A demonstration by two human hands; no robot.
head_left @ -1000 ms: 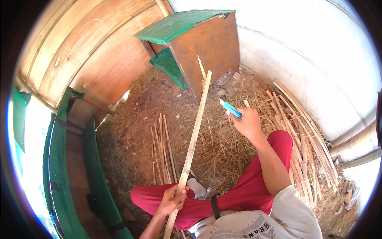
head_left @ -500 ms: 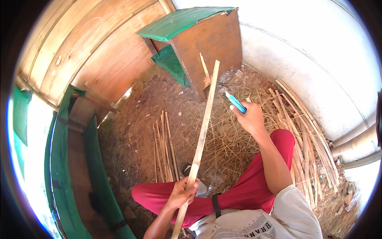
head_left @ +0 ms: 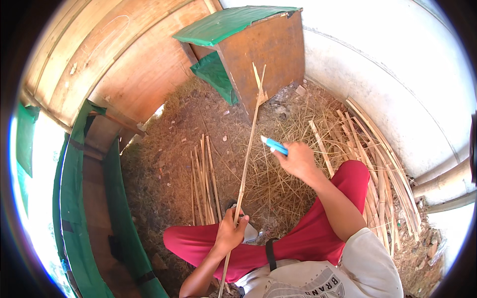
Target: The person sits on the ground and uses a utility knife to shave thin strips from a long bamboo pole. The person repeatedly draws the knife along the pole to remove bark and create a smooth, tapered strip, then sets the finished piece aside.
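My left hand (head_left: pixel 232 231) is closed around a long bamboo strip (head_left: pixel 247 160) near its lower part. The strip slants up and away from my lap, its narrow edge turned toward me. In my right hand (head_left: pixel 299 161) is a blue utility knife (head_left: pixel 275 145), gripped with its short blade out and pointing left toward the strip. A gap separates the blade from the strip. Under and around the knife, thin bamboo shavings (head_left: pixel 283 186) cover the ground.
Several bamboo strips (head_left: pixel 202 184) lie left of my feet, and a larger pile (head_left: pixel 380 186) lies right of my knee by the white wall (head_left: pixel 377 84). A wooden box with a green cover (head_left: pixel 266 47) stands ahead. A green-covered frame (head_left: pixel 92 208) runs along the left.
The bamboo strip has turned from its broad face to its narrow edge. My right hand with the knife has moved left and slightly down, closer to the strip.
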